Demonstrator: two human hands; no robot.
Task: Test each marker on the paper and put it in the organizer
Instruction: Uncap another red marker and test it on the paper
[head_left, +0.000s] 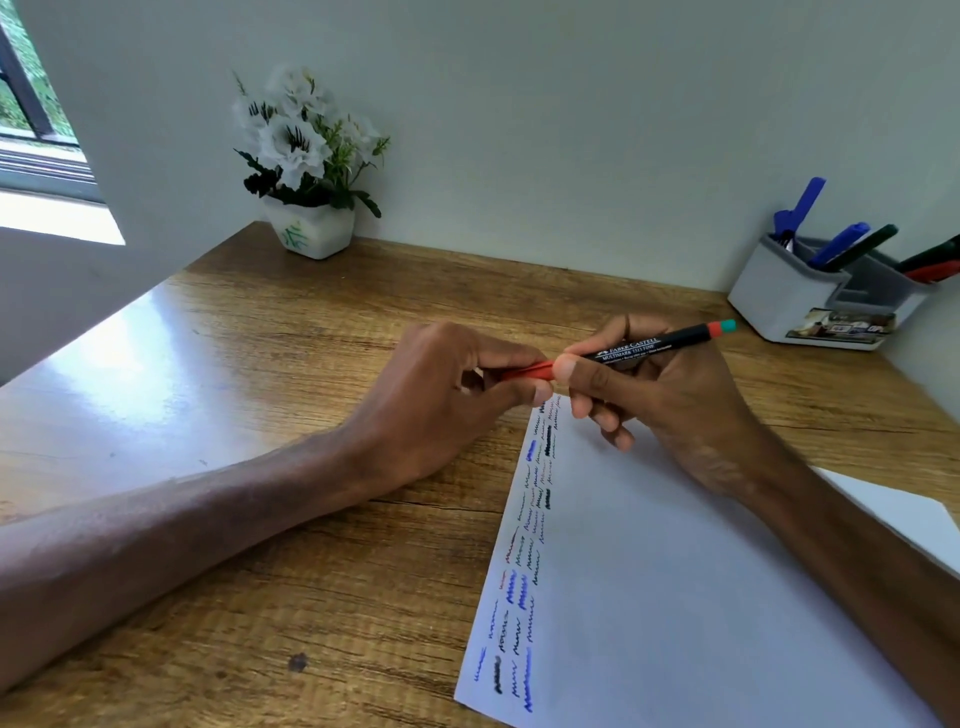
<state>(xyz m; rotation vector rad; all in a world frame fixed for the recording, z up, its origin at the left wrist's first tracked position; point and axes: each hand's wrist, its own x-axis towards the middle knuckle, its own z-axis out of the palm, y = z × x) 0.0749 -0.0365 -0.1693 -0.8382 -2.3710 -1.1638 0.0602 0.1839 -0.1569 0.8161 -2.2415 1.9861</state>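
Note:
My right hand (670, 395) grips the black barrel of a marker (649, 347) with a red and teal end, held level above the far corner of the white paper (675, 597). My left hand (441, 395) pinches the marker's red cap (524, 371), which sits against the barrel. Several short scribbles in blue, black and red run down the paper's left edge. A grey and white organizer (779, 296) stands at the back right and holds several blue, dark green and red markers.
A white pot of white flowers (311, 228) stands at the back of the wooden desk (260, 364), against the wall. A window is at the far left. A second white sheet (904, 509) lies at the right edge.

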